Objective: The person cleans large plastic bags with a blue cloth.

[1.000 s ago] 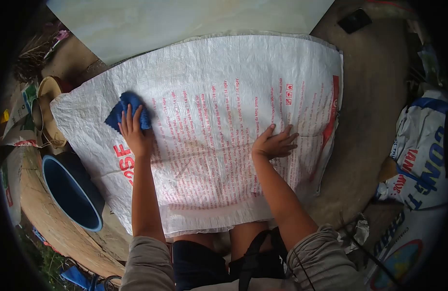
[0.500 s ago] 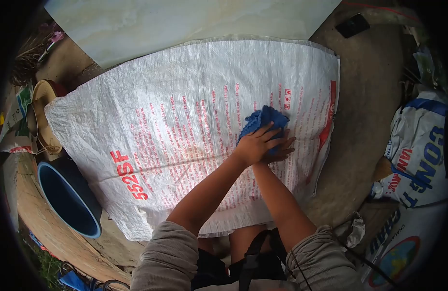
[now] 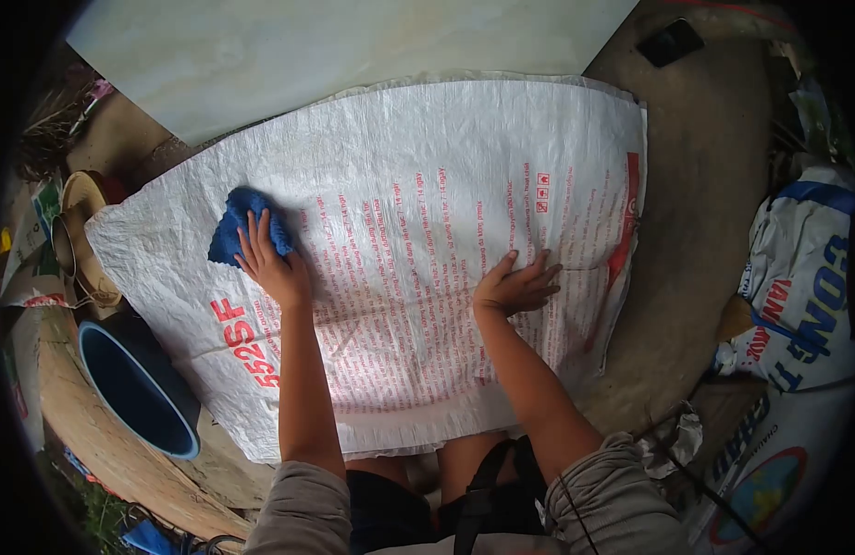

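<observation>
- Covering most of the work surface, a large white woven plastic sack printed with red text (image 3: 400,250) lies flat, its far edge overlapping a pale marbled tile slab (image 3: 353,46) and its near edge hanging toward the person's knees.
- More printed white sacks with blue and red lettering (image 3: 802,305) are heaped beyond the right edge of the rough brown surface (image 3: 714,185).
- Off the near-left corner of the sack sits a round blue plastic basin (image 3: 136,388), empty as far as I can tell.
- The left hand (image 3: 275,264) is spread flat, fingers pressing a crumpled blue cloth (image 3: 242,222) onto the sack near its left edge, just above the red "552SF" marking.
- The right hand (image 3: 515,287) lies open, palm down and fingers splayed, on the sack's right half, well apart from the left hand, pinning the sack and gripping nothing.
- A small dark flat object (image 3: 670,42), possibly a phone, rests near the far-right corner of the surface.
- Risk, as I judge it: the slick woven plastic could bunch or slide under the cloth if the pinning hand eases, and the overhanging near edge could pull the sack off the surface.
</observation>
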The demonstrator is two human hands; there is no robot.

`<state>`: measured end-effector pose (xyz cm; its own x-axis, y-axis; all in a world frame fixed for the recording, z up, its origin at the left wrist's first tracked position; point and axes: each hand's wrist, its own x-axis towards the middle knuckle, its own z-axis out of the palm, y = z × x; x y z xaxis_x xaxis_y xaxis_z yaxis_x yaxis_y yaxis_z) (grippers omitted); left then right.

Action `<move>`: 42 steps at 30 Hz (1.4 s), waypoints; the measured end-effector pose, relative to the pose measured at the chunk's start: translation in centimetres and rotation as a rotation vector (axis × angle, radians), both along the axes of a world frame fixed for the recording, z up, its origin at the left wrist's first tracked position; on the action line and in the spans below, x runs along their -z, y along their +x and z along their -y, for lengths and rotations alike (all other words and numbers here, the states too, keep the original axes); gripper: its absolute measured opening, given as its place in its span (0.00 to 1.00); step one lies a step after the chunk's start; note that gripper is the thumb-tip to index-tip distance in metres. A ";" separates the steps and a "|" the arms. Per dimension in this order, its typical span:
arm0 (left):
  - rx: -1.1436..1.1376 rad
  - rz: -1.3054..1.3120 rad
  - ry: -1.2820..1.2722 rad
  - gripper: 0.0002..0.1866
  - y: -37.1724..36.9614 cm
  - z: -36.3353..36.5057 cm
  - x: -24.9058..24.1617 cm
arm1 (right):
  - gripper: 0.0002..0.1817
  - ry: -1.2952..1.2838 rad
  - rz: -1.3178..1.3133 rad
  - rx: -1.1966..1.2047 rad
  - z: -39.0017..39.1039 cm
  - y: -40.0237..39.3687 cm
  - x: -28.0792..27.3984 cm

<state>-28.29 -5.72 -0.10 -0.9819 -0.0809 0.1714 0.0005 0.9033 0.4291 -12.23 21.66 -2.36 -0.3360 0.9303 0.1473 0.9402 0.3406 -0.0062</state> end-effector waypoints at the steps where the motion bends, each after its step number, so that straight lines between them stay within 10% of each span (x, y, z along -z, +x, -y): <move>1: -0.129 -0.036 0.047 0.32 -0.3 -0.3 0.7 | 0.38 0.000 -0.013 0.003 0.0 -0.1 -0.1; 4: -0.412 -0.013 0.221 0.32 -1.1 -6.1 -0.1 | 0.38 0.022 -0.017 0.001 0.1 -0.1 -0.1; 12: 0.919 0.289 0.379 0.39 4.6 -20.1 -6.4 | 0.37 -0.040 0.035 0.033 0.2 0.0 -0.4; 20: -0.072 0.251 -0.104 0.27 6.6 -1.3 -0.9 | 0.41 -0.083 0.046 0.029 0.0 0.0 -0.7; 35: -0.078 0.275 -0.337 0.31 7.7 1.5 0.6 | 0.38 0.027 0.013 -0.025 0.1 -0.2 -1.2; 38: -0.074 0.292 -0.357 0.31 7.6 1.4 0.4 | 0.52 -0.051 -0.112 -0.025 0.0 -0.1 -0.8; 42: -0.065 0.280 -0.351 0.31 7.7 1.6 0.5 | 0.39 0.123 -0.013 -0.089 0.1 -0.2 -0.7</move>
<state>-20.63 -7.29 -0.63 -0.9891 -0.1286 -0.0717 -0.1337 0.9884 0.0720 -12.46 21.60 -1.63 -0.4141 0.8713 0.2633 0.9062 0.4218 0.0293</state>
